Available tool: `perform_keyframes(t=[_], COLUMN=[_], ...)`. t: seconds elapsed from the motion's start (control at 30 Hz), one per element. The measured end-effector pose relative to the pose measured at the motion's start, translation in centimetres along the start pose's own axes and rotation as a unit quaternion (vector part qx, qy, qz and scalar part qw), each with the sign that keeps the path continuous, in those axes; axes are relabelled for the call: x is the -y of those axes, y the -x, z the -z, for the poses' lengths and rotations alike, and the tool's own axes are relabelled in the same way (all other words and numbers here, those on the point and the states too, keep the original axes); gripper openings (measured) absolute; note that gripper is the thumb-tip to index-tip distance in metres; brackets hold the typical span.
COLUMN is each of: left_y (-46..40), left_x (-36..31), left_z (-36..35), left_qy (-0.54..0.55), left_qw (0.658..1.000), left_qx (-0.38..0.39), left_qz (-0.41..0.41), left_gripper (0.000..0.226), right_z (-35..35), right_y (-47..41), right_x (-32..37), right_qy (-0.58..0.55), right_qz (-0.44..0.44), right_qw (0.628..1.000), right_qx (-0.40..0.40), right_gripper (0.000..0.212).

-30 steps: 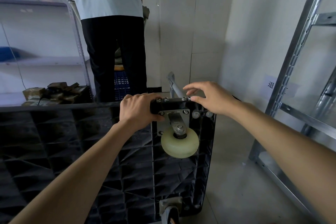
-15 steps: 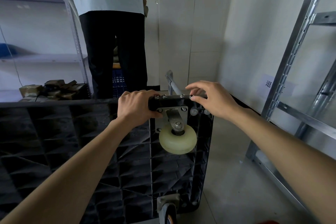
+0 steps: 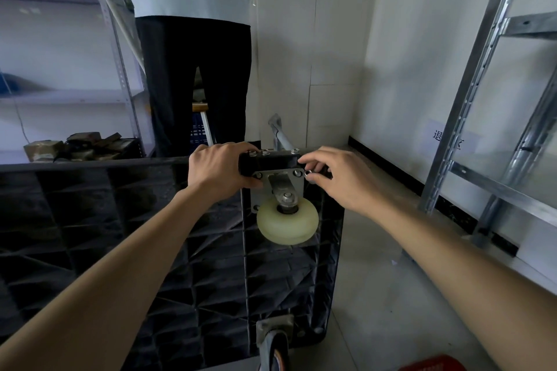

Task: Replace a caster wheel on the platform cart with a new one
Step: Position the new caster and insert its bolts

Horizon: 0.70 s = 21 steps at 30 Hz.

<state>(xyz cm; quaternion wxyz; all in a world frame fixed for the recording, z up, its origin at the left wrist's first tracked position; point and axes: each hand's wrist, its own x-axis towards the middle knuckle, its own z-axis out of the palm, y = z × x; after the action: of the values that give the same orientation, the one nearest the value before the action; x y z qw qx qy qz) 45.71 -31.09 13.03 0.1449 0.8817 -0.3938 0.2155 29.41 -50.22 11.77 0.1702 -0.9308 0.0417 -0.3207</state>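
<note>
Head view: cream caster wheel (image 3: 287,223) on upturned cart (image 3: 150,235), centre; left hand (image 3: 220,170) grips cart edge, 9 o'clock of plate (image 3: 278,179); right hand (image 3: 340,181) fingers (image 3: 313,166) pinch nut (image 3: 308,173); likely stiff, heavyish, grasp by plate

A storeroom or stockroom is showing here: slotted metal shelving racks (image 3: 482,75) are lining bare white walls, wrapped parcels (image 3: 75,146) are sitting on a shelf (image 3: 60,96), over a concrete floor (image 3: 391,295).

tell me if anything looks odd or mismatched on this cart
The black plastic platform cart stands tipped on its edge, underside showing. Its two visible casters differ: a cream wheel at the top corner, a dark grey wheel below.
</note>
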Motion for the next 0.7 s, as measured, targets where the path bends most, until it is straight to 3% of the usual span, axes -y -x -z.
perform_keyframes(t=[0.7], left_y=[0.0], left_x=[0.1], left_z=[-0.1], left_qy=[0.005], left_qw=[1.0], left_qx=[-0.007], left_qz=[0.004], left_gripper=[0.067], right_z=[-4.1], right_y=[0.2], right_x=[-1.1], right_qy=[-0.01], right_qz=[0.069], right_qw=[0.992], right_qx=[-0.106], right_gripper=[0.033])
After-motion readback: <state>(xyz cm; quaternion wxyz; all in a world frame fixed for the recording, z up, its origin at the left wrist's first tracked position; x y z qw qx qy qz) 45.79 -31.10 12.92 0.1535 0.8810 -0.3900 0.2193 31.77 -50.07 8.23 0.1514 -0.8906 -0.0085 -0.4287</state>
